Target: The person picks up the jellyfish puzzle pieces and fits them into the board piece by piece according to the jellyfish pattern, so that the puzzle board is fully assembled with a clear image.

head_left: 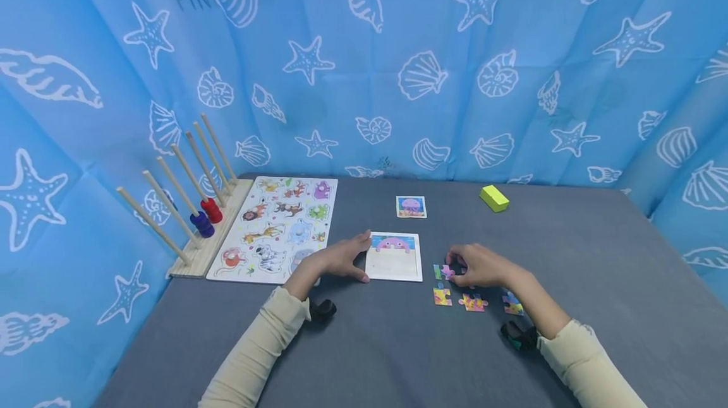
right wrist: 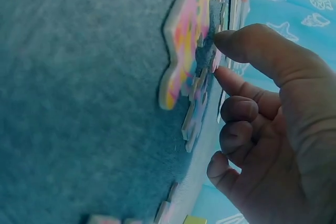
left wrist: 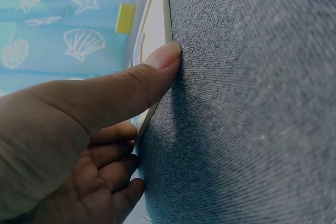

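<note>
My left hand is spread along the left side of a shallow wooden puzzle tray. In the left wrist view its thumb is straight against the tray's edge, with the other fingers loosely bent lower down. A pink creature with eyes shows on the tray's upper strip; the lower part is bare wood. My right hand pinches a small pink puzzle piece between thumb and index finger, close over the table beside a green piece. Its remaining fingers are curled in, as the right wrist view shows.
Loose yellow and pink puzzle pieces lie near the right hand. A small picture card and a yellow block sit farther back. At left are an animal peg board and a wooden rod stand with red and blue rings.
</note>
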The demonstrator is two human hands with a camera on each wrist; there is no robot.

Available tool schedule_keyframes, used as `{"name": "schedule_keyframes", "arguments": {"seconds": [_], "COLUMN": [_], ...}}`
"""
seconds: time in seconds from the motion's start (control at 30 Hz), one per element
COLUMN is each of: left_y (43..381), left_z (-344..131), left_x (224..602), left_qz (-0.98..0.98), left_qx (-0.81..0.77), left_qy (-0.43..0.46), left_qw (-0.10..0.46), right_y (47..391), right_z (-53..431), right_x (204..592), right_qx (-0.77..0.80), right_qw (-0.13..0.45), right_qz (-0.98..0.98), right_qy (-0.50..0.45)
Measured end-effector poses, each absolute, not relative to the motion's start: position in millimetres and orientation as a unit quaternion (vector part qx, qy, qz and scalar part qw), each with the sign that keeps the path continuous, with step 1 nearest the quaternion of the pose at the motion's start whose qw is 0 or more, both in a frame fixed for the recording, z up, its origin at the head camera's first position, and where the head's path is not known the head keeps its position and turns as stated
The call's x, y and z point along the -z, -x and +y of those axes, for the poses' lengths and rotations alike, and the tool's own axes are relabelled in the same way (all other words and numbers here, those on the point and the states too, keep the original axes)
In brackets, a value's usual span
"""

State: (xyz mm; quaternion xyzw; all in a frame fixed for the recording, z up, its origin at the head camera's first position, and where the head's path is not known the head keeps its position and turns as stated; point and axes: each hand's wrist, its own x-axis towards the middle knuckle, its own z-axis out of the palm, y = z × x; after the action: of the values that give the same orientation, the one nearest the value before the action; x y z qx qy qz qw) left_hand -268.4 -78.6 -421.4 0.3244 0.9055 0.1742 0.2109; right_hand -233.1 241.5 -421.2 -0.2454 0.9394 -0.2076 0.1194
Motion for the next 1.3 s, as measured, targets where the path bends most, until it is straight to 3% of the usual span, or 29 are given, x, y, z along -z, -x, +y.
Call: {"name": "schedule_keyframes", "arguments": {"seconds": [0.5, 0.8, 1.3], "left_y": [266.9, 268.9, 269.6], "left_z": [-79.9, -80.8, -84.6], "left_x": [422.3, 423.7, 423.6], "left_qz": [0.908, 0.906, 0.899], "left_qx": [-0.171, -0.178, -0.188], "left_qy": [-0.316, -0.322, -0.335], "left_qw": [0.214, 0.209, 0.21], "right_y": [240.6, 259.1, 269.6], "right_z": [232.8, 188.1, 139.6], "right_x": [415.8, 412.0, 424.1], "right_qx": [0.158, 0.161, 0.171], "right_qw": [0.098, 0.059, 0.042], "right_qz": [0.949, 0.938, 0.921], "right_qy": [0.253, 0.3, 0.347]}}
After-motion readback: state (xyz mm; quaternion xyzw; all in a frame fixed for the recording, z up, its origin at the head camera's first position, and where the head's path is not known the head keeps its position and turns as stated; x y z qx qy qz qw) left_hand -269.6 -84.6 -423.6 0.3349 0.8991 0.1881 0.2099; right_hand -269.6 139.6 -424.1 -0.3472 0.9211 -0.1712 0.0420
